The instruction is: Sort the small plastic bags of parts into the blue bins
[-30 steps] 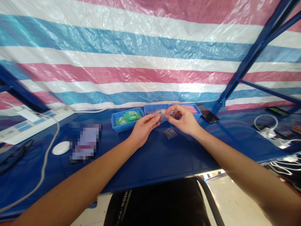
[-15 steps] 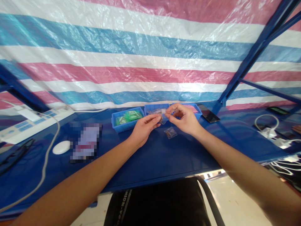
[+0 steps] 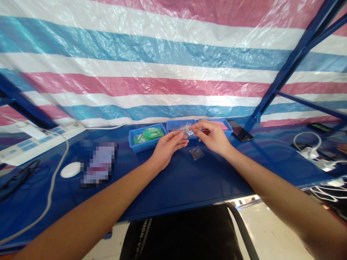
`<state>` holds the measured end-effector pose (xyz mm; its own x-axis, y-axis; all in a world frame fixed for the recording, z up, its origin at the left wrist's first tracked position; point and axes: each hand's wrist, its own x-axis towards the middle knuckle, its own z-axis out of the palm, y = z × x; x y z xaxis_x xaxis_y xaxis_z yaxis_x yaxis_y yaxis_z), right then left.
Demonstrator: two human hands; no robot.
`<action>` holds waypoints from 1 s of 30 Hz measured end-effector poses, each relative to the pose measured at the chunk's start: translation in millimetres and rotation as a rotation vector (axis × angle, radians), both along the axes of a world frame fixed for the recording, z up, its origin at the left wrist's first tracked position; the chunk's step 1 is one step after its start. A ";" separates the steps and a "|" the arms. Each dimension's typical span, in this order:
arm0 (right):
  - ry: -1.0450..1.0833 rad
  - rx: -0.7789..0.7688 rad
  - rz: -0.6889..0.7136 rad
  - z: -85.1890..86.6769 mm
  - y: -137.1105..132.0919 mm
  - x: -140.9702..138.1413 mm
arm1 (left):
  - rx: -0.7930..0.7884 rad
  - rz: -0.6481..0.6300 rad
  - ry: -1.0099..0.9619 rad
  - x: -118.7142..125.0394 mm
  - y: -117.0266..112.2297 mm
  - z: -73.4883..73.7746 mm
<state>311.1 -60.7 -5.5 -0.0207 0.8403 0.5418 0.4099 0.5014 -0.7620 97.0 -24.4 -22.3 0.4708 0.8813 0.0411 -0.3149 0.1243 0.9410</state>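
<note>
Between my two hands is a small clear plastic bag (image 3: 191, 133), crinkled and shiny. My left hand (image 3: 169, 146) pinches its left side with thumb and fingers. On the other side, my right hand (image 3: 211, 135) grips the bag between thumb and forefinger. What the bag contains is too small to tell. Just below the hands, a second clear bag (image 3: 196, 152) lies flat on the blue table with small brownish pieces in it. Behind the hands stands a blue bin (image 3: 180, 122) of clear bags, partly hidden by my fingers.
To the left, a blue bin (image 3: 145, 148) holds green packets; to the right, another blue bin (image 3: 229, 127) holds pink ones. A dark phone (image 3: 240, 130) lies beside it. Further left are a white round object (image 3: 71, 169), a power strip (image 3: 40, 141) and a cable (image 3: 51, 191).
The held bag has turned and bunched between my fingers, catching more light. My right hand has shifted slightly left and down. The bag on the table has stayed put.
</note>
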 end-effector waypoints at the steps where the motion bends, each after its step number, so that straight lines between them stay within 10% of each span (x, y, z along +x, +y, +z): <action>1: -0.001 0.020 -0.042 0.2 0.8 1.3 | 0.034 0.000 0.036 -0.2 -0.7 -0.1; 8: -0.154 0.118 -0.154 4.7 0.0 2.8 | 0.868 -0.133 0.438 -3.9 -23.1 6.5; 12: -0.304 0.161 -0.141 -0.5 2.0 2.2 | 1.056 -0.261 0.565 -2.3 -30.9 3.8; 23: -0.278 0.243 -0.242 4.9 0.0 4.1 | 0.848 -0.122 0.481 -5.3 -20.2 1.4; 30: -0.227 0.084 0.031 10.0 -11.3 -5.6 | 0.520 0.098 0.277 -5.6 -0.9 -0.4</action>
<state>305.5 -72.0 4.5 -0.1750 0.7895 0.5883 0.5489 0.5743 -0.6074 91.4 -25.4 -22.7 0.4434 0.8183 0.3657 -0.0354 -0.3917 0.9194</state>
